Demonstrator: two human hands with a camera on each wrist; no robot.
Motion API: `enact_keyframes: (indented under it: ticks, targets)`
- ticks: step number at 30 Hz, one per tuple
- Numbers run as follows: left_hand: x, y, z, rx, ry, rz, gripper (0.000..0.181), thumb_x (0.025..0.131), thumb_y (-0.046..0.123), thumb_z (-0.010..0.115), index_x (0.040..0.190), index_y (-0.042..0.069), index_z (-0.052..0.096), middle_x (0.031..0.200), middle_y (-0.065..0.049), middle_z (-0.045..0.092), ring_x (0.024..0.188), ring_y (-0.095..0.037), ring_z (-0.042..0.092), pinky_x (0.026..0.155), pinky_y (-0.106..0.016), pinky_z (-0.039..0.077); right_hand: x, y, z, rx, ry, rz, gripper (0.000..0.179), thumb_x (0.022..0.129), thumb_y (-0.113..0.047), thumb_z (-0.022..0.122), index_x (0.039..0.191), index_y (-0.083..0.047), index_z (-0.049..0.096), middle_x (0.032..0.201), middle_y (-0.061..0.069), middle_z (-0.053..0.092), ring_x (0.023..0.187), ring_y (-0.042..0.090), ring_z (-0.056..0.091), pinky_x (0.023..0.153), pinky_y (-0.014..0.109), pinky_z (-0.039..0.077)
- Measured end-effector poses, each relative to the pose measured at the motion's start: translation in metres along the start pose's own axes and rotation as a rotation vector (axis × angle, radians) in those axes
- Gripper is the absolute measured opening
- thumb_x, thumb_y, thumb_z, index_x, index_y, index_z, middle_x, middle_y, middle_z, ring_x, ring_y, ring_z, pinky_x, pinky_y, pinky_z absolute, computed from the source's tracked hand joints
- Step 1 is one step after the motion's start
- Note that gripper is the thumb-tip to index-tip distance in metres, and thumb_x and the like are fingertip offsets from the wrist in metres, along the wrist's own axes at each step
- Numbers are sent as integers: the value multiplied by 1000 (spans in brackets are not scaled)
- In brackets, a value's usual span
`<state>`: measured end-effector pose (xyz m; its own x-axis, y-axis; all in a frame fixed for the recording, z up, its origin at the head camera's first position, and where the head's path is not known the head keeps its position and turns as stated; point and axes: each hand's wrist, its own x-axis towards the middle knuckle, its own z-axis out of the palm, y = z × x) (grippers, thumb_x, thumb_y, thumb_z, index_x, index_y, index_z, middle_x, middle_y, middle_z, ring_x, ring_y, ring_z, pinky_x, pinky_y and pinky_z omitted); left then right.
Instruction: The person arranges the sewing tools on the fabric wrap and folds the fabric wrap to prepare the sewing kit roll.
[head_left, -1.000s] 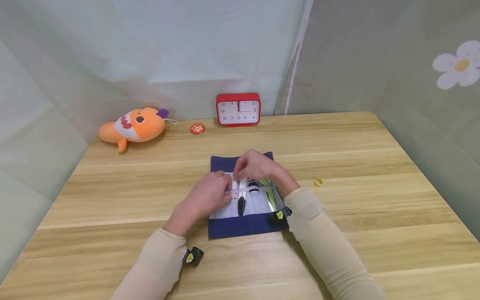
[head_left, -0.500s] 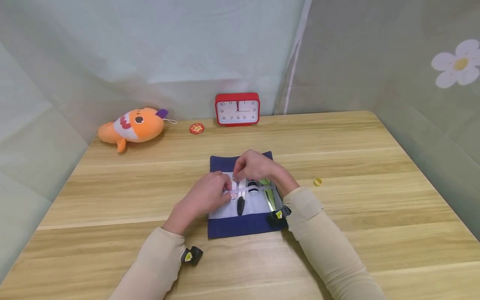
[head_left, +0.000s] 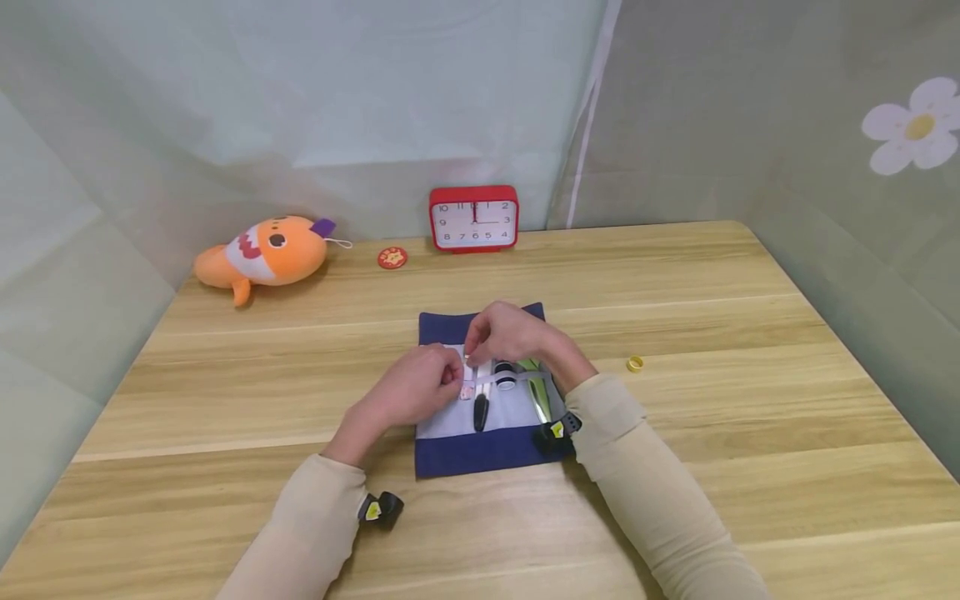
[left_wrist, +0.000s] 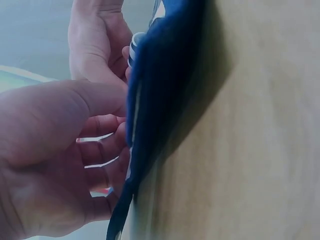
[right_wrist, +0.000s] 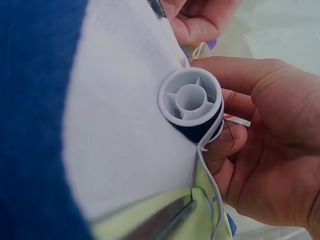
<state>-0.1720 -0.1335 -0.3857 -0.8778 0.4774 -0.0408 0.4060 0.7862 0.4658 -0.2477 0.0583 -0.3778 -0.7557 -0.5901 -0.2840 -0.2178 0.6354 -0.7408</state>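
On a blue-edged white cloth sewing roll (head_left: 450, 460), my left hand (head_left: 420, 383) pinches the white elastic strap (head_left: 487, 380) near its left end. My right hand (head_left: 506, 333) reaches over the far part and pinches a small pale thing (head_left: 467, 358), mostly covered by its fingers. A small pinkish piece (head_left: 467, 392) lies by the left fingertips. Under the strap sit a slim white tool with a black end (head_left: 482, 412), a spool of dark thread (right_wrist: 192, 102) and green thread snips (head_left: 538, 392). In the right wrist view, the right fingers are just behind the spool.
A gold ring (head_left: 635, 364) lies on the wooden table (head_left: 712, 467) to the right. Along the back stand a red clock (head_left: 474, 218), a round red badge (head_left: 392, 257) and an orange plush shark (head_left: 262, 252). Fabric walls surround the table.
My left thumb has drawn in closer to the index finger, showing more of the pinkish piece. The right hand stays nearly in place, shifting very slightly.
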Motion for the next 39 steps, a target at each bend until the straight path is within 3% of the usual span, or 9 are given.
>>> enact_keyframes:
  ticks: [11, 20, 39]
  targets:
    - [-2, 0, 1, 36, 21, 87, 10, 94, 8, 64, 86, 12, 60, 81, 0, 51, 79, -16, 49, 74, -31, 40, -1, -3, 2, -48, -14, 5, 6, 92, -11, 78, 92, -11, 72, 90, 3, 71, 83, 18, 61, 74, 28, 50]
    - [-2, 0, 0, 15, -6, 37, 8, 99, 8, 63, 91, 10, 61, 86, -2, 54, 85, -18, 51, 77, -31, 41, -1, -2, 1, -72, -60, -55, 10, 89, -12, 81, 92, -11, 72, 87, 2, 67, 77, 16, 58, 69, 26, 48]
    - [-2, 1, -1, 5, -37, -10, 7, 99, 10, 64, 93, 8, 64, 84, -3, 57, 82, -19, 52, 76, -32, 42, -2, -1, -1, -48, -73, -63, 7, 95, -6, 74, 95, -12, 78, 90, 1, 73, 81, 14, 60, 74, 26, 50]
